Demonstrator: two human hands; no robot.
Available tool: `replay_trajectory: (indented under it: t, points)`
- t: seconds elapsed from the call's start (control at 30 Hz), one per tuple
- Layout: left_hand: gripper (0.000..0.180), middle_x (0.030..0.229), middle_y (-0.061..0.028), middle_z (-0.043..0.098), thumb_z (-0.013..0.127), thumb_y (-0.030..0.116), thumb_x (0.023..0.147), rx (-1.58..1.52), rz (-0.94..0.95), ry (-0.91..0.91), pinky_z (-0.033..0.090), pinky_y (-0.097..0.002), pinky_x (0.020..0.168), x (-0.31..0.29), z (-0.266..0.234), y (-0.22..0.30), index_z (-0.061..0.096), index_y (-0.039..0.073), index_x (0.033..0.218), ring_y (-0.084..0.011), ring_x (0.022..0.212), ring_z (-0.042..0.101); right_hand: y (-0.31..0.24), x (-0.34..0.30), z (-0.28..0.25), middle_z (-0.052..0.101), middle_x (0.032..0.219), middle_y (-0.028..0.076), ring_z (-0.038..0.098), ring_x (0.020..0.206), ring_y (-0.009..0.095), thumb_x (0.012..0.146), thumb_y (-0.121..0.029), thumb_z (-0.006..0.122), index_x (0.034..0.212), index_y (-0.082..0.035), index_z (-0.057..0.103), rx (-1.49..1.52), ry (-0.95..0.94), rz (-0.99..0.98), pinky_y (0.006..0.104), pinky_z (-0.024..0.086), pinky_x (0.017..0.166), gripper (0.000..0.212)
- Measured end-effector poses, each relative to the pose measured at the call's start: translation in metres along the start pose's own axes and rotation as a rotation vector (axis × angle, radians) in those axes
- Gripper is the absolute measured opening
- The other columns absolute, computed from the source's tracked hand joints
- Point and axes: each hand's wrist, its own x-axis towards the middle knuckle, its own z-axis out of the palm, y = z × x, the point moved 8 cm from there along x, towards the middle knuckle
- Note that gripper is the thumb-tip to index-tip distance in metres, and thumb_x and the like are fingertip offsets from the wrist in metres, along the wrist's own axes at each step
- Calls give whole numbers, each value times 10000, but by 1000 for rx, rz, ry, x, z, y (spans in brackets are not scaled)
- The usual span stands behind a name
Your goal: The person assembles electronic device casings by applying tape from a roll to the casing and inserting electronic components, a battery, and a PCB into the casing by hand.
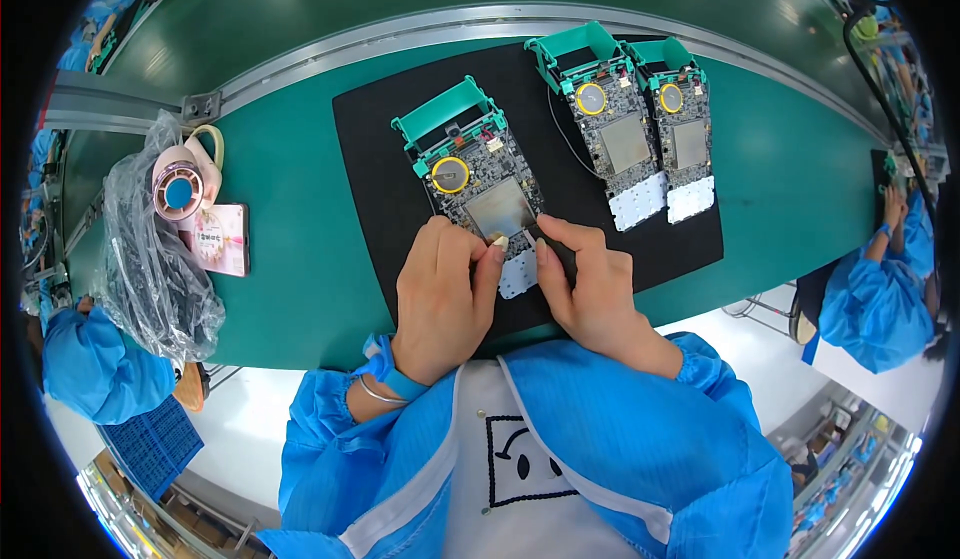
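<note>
A circuit board (513, 167) in a green plastic frame (452, 117) lies on a black mat in front of me. It carries a yellow-rimmed coin cell (450, 174), a square metal shield (500, 209) and a white keypad sheet (518, 277) at its near end. My left hand (440, 284) is closed, thumb and forefinger pinched together at the shield's near edge; whatever is between them is too small to make out. My right hand (592, 284) grips the board's right edge near the shield, its forefinger and thumb curled close together.
Two similar board assemblies (625, 139) (688, 139) lie side by side at the mat's far right. On the green table's left are a clear plastic bag (150, 249), a pink handheld fan (180, 187) and a pink pack (222, 239). Co-workers in blue (880, 304) sit at both sides.
</note>
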Motion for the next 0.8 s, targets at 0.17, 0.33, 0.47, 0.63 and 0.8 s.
replay_trajectory:
  t: [0.17,0.33,0.47,0.63,0.8]
  points:
    - [178,708,-115,436,638,6,784,3,11,18,370,-375,529,1,0,1,462,31,769,-286,630,468,-8,2,-3,643,754,114,612,532,194,776,1,665,1049,11,569,-10,66,-116,276,473,467,289]
    - [183,702,-115,434,643,5,779,-6,12,22,371,-370,537,-1,-1,0,462,30,768,-280,636,467,-2,3,2,646,783,137,621,541,224,819,30,621,1068,36,547,33,-17,-31,274,473,484,259]
    - [171,732,-116,469,652,15,776,-10,22,21,394,-355,557,-2,-3,2,483,28,804,-278,657,484,-7,4,-3,628,731,122,598,520,217,801,45,626,1077,15,562,-16,25,-77,276,468,491,285]
    - [188,860,-129,544,654,27,776,61,-22,39,436,-322,597,-6,-22,1,516,21,903,-256,702,526,-13,3,-18,589,948,169,595,768,280,750,49,643,1220,-40,548,-99,-43,-175,323,483,648,488]
    - [264,1195,-215,522,575,-2,775,-308,161,-143,449,-329,791,-7,-35,30,524,-4,1035,-251,905,541,-28,7,-12,559,1058,204,608,916,327,776,-89,669,1216,29,533,-98,-183,-63,354,529,668,476]
